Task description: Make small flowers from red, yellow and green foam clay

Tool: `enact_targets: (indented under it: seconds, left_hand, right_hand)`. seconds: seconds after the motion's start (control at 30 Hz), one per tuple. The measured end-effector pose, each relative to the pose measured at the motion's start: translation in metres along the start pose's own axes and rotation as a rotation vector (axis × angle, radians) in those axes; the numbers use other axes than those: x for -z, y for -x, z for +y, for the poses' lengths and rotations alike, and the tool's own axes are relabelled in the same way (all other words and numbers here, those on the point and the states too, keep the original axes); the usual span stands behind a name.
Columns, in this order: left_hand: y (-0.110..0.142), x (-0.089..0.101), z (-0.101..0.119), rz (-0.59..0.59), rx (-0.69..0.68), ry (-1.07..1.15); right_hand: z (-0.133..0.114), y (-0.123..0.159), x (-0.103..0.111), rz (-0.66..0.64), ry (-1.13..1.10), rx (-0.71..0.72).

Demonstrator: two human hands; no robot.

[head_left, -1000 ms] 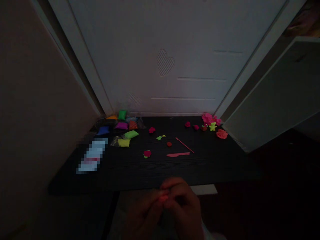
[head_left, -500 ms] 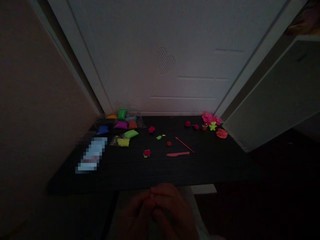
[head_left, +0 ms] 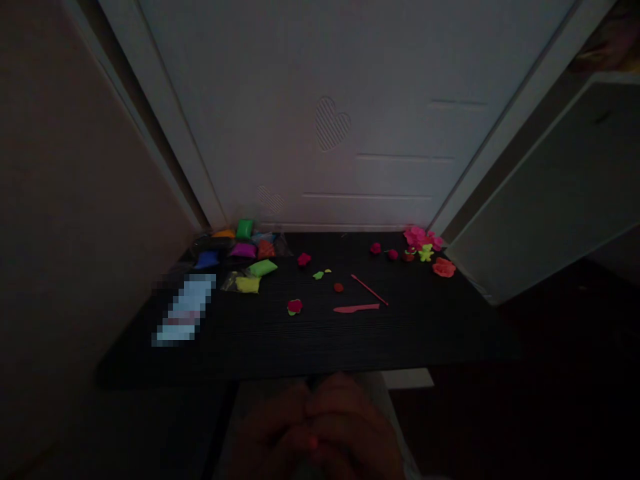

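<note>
At the bottom of the head view, below the table's front edge, my left hand and my right hand are brought together with fingers curled. Between the fingertips shows a small red lump, seemingly modelling clay; dim light and blur hide most of its shape. Nearest on the table lie a red clay flower with a green edge, a pink plastic clay knife, a thin pink modelling stick and a flat red-orange clay piece.
On the dark table, bags of coloured clay sit back left, near a pixelated bright rectangle. Small green clay pieces and a red clay flower lie mid-table. Pink flowers and a yellow bear figure stand back right.
My hands have spread slightly and shifted lower, fingers curled further around each other. A small red lump now shows between the fingertips. Things on the table have not moved.
</note>
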State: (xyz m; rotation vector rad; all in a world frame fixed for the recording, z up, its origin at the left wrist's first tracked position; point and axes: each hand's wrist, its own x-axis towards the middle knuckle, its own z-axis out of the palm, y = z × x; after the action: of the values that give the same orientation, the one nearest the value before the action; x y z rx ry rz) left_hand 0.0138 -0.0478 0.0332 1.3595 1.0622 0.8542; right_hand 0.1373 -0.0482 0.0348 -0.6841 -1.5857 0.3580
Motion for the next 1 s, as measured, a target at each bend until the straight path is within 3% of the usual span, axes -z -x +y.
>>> enact_targets:
  seconds: [0.13,0.33,0.53,0.67,0.8,1.0]
  left_hand:
    - [-0.003,-0.001,0.003,0.091,0.015,-0.088]
    - [-0.007,0.004,0.015,0.037,0.028,-0.184]
    - [-0.006,0.004,0.015,0.084,-0.031,-0.233]
    - [-0.004,0.001,0.013,0.137,-0.045,-0.199]
    - [-0.004,0.001,0.009,0.119,-0.059,-0.128]
    - [-0.008,0.004,0.005,0.082,-0.055,-0.062]
  right_hand:
    - [0.005,0.004,0.006,-0.054,0.122,-0.066]
    - [0.011,0.008,0.012,-0.139,0.238,-0.013]
    - [0.009,0.004,0.013,-0.208,0.191,-0.002]
    - [0.005,0.005,0.017,-0.162,0.144,-0.117]
    - [0.004,0.007,0.018,-0.125,0.150,-0.156]
    - [0.006,0.005,0.015,-0.216,0.106,-0.140]
